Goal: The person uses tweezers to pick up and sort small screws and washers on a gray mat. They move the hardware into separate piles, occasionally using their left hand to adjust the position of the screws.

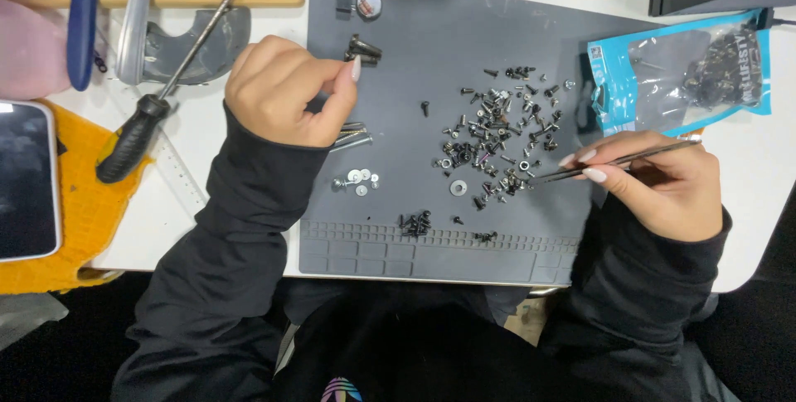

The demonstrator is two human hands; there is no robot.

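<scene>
At frame centre one grey mat holds a scattered pile of small screws, too many to count, where the right hand pinches one pair of tweezers, while the left hand rests curled and empty upper left.

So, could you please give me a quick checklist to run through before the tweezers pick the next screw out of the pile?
1. Tweezers gripped in the right hand: ok.
2. Tips at the edge of the screw pile, on the grey mat: ok.
3. Tips pinching a screw: cannot tell, too small.
4. Left hand out of the tweezers' path, curled beside the black bolts: ok.
5. Sorted groups apart from the pile, washers and small black screws: ok.
6. Blue bag off the pile: ok.
</scene>
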